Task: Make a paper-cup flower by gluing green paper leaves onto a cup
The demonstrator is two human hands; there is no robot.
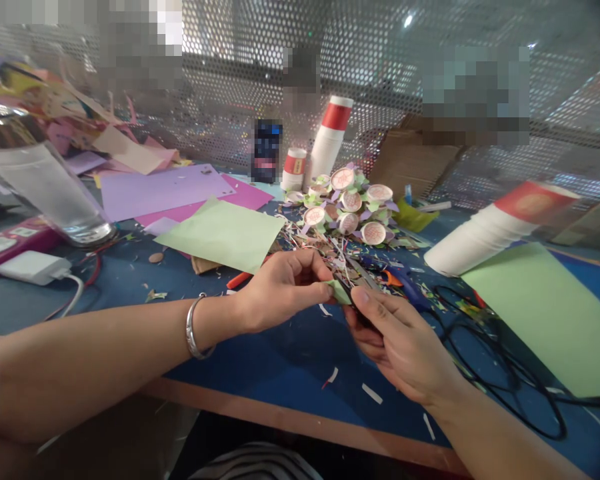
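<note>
My left hand (285, 287) is closed, its thumb and forefinger pinching a small piece of light green paper (339, 292). My right hand (395, 333) is wrapped round a slim dark tool (353, 300), whose kind I cannot make out; its tip meets the green paper. Just beyond my hands stands a cluster of small round paper-cup pieces (351, 202) with green and purple paper bits on them. Paper scraps lie under the cluster, and a pair of scissors (363, 272) rests among them.
Stacked paper cups stand (327, 143) at the back and lean (500, 227) at right. A glass of water (50, 187) and a power strip (15, 240) are at left. Green sheets lie left (225, 233) and right (555, 320). A black cable (500, 360) coils near my right arm.
</note>
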